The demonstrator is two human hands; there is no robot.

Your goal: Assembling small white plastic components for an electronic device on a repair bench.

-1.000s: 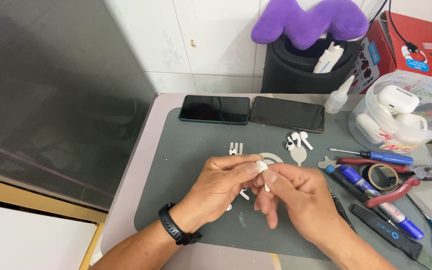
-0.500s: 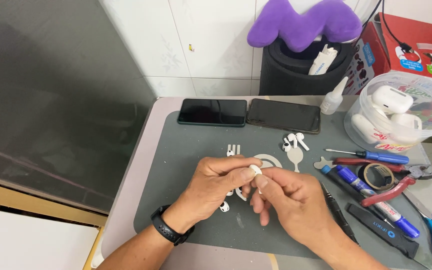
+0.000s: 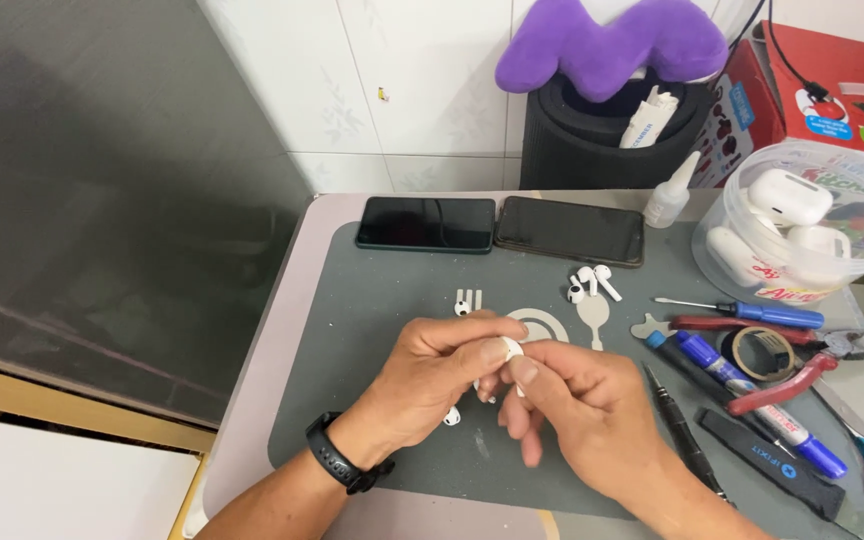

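Both hands pinch one small white earbud over the grey mat.

The left hand (image 3: 432, 375) and right hand (image 3: 592, 415) meet at centre, fingers (image 3: 497, 350) closed on the white earbud (image 3: 512, 347); a steady, light pinch looks wise, as the piece is tiny and smooth. Loose earbuds (image 3: 589, 283) lie at 1 o'clock, another earbud (image 3: 451, 416) at 7 o'clock under the left hand. Screwdriver (image 3: 752, 314), pliers (image 3: 802, 368) and tape roll (image 3: 762, 352) crowd 3 o'clock; two phones (image 3: 497, 226) sit at 12 o'clock on the table (image 3: 312, 250).

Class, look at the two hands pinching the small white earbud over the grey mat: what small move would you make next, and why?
Probably steady it with the left hand while the right hand works at it: the white earbud sits pinched between both thumbs, almost hidden, above the grey mat.
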